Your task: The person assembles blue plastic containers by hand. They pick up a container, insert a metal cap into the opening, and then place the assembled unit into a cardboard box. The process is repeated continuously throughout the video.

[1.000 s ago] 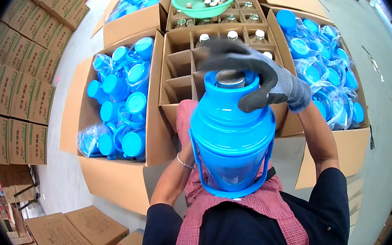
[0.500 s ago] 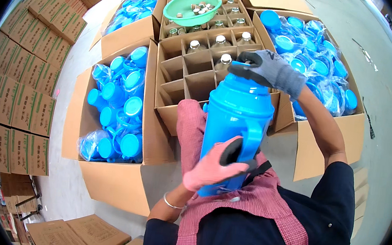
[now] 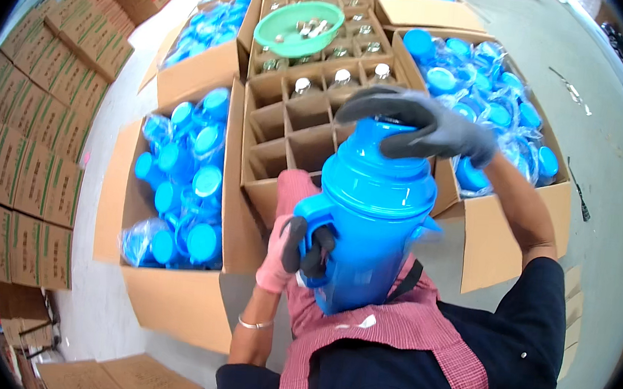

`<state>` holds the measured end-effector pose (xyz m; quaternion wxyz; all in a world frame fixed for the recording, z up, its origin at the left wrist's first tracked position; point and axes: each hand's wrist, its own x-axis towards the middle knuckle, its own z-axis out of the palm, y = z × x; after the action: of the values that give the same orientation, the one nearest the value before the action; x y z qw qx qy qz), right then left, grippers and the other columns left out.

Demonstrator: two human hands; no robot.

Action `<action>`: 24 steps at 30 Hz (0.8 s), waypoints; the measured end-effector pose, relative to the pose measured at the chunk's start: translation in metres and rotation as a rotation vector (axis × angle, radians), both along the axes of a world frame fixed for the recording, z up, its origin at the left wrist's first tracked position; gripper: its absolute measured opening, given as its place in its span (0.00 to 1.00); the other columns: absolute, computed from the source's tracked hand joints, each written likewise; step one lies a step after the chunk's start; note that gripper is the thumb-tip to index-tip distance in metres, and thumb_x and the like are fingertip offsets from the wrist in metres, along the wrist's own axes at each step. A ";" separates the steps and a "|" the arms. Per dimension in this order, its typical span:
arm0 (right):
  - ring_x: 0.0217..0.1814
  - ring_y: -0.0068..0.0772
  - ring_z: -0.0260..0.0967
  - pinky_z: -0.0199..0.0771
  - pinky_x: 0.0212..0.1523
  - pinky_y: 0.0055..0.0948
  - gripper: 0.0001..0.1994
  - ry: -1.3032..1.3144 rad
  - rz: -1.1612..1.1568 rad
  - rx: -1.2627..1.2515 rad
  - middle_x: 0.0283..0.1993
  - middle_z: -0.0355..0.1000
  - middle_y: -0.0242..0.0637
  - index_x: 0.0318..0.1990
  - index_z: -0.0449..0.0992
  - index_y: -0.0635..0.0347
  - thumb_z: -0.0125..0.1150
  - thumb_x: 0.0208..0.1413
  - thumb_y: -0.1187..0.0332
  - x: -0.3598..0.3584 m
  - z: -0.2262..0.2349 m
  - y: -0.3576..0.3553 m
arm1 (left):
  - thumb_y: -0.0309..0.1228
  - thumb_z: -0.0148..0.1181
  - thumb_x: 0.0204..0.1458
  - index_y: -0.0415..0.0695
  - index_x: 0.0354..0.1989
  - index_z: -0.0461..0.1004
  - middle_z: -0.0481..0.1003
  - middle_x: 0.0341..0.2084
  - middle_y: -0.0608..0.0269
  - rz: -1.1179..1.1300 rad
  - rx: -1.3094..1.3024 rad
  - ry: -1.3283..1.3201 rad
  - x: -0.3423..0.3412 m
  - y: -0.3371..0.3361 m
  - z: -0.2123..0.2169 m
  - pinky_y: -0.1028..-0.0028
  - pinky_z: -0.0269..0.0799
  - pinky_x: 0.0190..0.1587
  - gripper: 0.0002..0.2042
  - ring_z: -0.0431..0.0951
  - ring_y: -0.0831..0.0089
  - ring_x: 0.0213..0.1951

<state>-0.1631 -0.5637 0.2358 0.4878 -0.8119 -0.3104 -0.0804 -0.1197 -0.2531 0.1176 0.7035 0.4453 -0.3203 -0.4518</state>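
Note:
A bright blue plastic thermos flask (image 3: 376,223) stands upright against my apron, its handle turned to the left. My left hand (image 3: 293,249), in a pink glove with dark fingertips, is closed round that handle. Over the flask's narrow top lies my right hand (image 3: 427,125) in a grey glove, its fingers and thumb bent round the top from both sides. Whatever sits on the mouth is mostly hidden under that palm. Just beyond is a divided carton (image 3: 264,182) with white-capped glass bottles (image 3: 303,87) in some of its cells.
A green basin (image 3: 275,22) with small caps rests on the cartons ahead. Open boxes of blue flask parts stand at left (image 3: 239,210) and right (image 3: 491,242), flaps sticking out. Stacked cartons (image 3: 22,159) line the far left.
The flask has turned, bringing its handle from the right side round to the left. My left hand has shifted from the flask's body to the handle. My right hand now spreads wider over the top.

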 end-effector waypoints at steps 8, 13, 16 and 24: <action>0.53 0.44 0.67 0.65 0.54 0.39 0.28 0.139 -0.272 -0.466 0.51 0.69 0.47 0.55 0.70 0.58 0.63 0.51 0.51 -0.004 0.027 0.000 | 0.50 0.55 0.54 0.29 0.50 0.67 0.76 0.34 0.47 0.101 0.135 0.072 -0.028 -0.002 -0.002 0.61 0.76 0.39 0.31 0.79 0.59 0.34; 0.56 0.43 0.68 0.66 0.56 0.38 0.23 0.300 -0.370 -0.258 0.52 0.72 0.46 0.55 0.71 0.57 0.55 0.57 0.53 0.014 -0.021 -0.013 | 0.45 0.55 0.56 0.29 0.45 0.71 0.74 0.40 0.42 0.255 0.463 -0.839 -0.049 -0.033 0.036 0.60 0.72 0.48 0.25 0.75 0.53 0.48; 0.58 0.50 0.65 0.66 0.57 0.40 0.23 0.554 -0.488 -0.585 0.54 0.69 0.53 0.54 0.71 0.54 0.55 0.57 0.51 0.024 -0.004 0.013 | 0.51 0.64 0.47 0.30 0.57 0.63 0.71 0.45 0.36 0.133 0.441 -0.869 -0.064 -0.036 0.016 0.63 0.69 0.53 0.38 0.74 0.50 0.47; 0.46 0.38 0.72 0.69 0.48 0.38 0.23 0.411 -0.277 -0.081 0.43 0.75 0.40 0.52 0.74 0.58 0.59 0.55 0.51 0.020 -0.005 0.002 | 0.47 0.51 0.57 0.32 0.44 0.71 0.77 0.34 0.46 0.306 0.014 -0.217 -0.023 -0.016 -0.022 0.62 0.71 0.41 0.24 0.77 0.57 0.37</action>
<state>-0.1434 -0.5613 0.2308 0.4921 -0.8649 -0.0933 0.0324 -0.1429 -0.2692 0.0958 0.7222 0.5400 -0.3198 -0.2909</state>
